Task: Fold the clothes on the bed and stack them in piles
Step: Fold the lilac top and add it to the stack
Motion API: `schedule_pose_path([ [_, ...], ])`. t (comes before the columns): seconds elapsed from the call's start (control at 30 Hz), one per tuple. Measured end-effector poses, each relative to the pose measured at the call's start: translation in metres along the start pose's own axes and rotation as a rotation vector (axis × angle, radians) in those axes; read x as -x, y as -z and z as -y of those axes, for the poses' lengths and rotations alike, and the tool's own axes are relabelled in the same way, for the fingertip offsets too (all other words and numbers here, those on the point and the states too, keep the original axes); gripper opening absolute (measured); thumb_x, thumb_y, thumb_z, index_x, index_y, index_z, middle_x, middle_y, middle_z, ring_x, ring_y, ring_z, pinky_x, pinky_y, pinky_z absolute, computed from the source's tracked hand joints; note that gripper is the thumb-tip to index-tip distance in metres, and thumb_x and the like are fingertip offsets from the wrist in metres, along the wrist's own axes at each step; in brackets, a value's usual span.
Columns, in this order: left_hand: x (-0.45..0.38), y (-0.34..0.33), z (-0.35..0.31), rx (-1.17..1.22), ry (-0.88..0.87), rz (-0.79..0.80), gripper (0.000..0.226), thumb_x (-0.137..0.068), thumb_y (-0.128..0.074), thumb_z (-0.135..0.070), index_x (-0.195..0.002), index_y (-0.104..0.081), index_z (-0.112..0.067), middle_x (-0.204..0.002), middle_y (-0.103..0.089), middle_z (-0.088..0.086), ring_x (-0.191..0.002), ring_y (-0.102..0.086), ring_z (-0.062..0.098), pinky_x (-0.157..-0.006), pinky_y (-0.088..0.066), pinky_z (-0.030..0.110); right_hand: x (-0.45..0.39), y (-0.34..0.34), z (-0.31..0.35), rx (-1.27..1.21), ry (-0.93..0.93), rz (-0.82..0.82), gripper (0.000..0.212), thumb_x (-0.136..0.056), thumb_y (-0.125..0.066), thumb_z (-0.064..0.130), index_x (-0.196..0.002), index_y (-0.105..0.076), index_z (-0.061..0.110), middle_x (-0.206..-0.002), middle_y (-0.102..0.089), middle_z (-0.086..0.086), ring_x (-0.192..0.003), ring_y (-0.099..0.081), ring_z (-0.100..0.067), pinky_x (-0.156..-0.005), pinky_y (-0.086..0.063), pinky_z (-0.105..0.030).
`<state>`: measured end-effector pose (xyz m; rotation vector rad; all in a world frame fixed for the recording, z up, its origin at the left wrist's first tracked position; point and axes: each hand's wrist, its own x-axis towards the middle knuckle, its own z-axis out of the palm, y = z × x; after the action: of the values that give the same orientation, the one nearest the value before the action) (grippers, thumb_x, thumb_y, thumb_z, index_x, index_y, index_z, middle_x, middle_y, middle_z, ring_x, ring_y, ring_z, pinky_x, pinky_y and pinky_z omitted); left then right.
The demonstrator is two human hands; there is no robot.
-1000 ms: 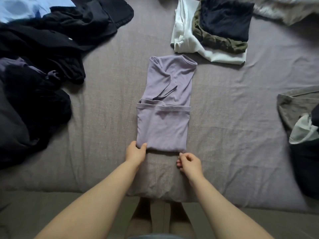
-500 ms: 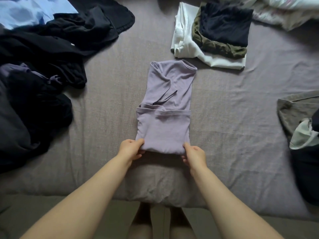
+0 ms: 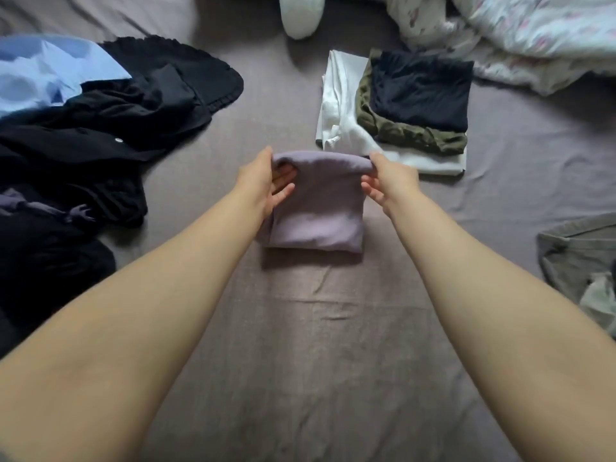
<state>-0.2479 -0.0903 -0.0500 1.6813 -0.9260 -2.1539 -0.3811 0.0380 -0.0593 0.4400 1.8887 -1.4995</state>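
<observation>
At mid-bed, the left hand (image 3: 266,181) and right hand (image 3: 383,181), fingers pinching its edge, had doubled the lilac knit top (image 3: 316,211) over; beside the folded pile (image 3: 400,121), ready for stacking.

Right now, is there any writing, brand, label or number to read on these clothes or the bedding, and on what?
None can be read.
The small pale round button or badge on the heap of black clothes: too small to show any text.
The folded lilac top, gripped by the left hand and right hand: plain.
The white quilt with pink flecks: a blurred pattern, no letters.
</observation>
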Motion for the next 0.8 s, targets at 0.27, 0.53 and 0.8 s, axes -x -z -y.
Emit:
schedule_pose_path([
  [0.27,-0.040,0.011,0.059,-0.925,-0.177,-0.317,0.074,-0.084,-0.061,-0.053,-0.139,-0.040,-0.008,-0.143,-0.038,0.019,-0.132,-0.038,0.036,-0.110,-0.030,0.037,-0.039,0.015,-0.057,0.367,-0.069,-0.004,0.046,-0.077,-0.066,0.060,-0.068,-0.050,0.018,-0.069,-0.052,-0.005,-0.072,-0.053,-0.024,-0.071,-0.049,-0.035],
  [0.53,-0.063,0.012,0.054,-0.945,-0.206,-0.196,0.064,-0.080,-0.067,-0.056,-0.122,-0.060,-0.007,-0.124,-0.063,0.012,-0.117,-0.057,0.028,-0.099,-0.042,0.037,-0.022,-0.020,-0.081,0.405,0.009,0.091,0.064,-0.084,-0.067,0.043,-0.130,-0.052,0.002,-0.129,-0.059,-0.018,-0.119,-0.056,-0.034,-0.097,-0.046,-0.038],
  [0.8,0.006,-0.048,0.034,-0.542,-0.641,-0.037,0.014,-0.084,-0.072,-0.020,-0.075,-0.062,-0.022,-0.073,-0.065,-0.009,-0.065,-0.055,-0.006,-0.061,-0.046,0.014,0.011,0.011,-0.007,0.492,0.544,0.122,0.037,-0.094,-0.053,0.021,-0.131,-0.050,0.024,-0.123,-0.063,-0.002,-0.108,-0.057,-0.024,-0.079,-0.039,-0.024],
])
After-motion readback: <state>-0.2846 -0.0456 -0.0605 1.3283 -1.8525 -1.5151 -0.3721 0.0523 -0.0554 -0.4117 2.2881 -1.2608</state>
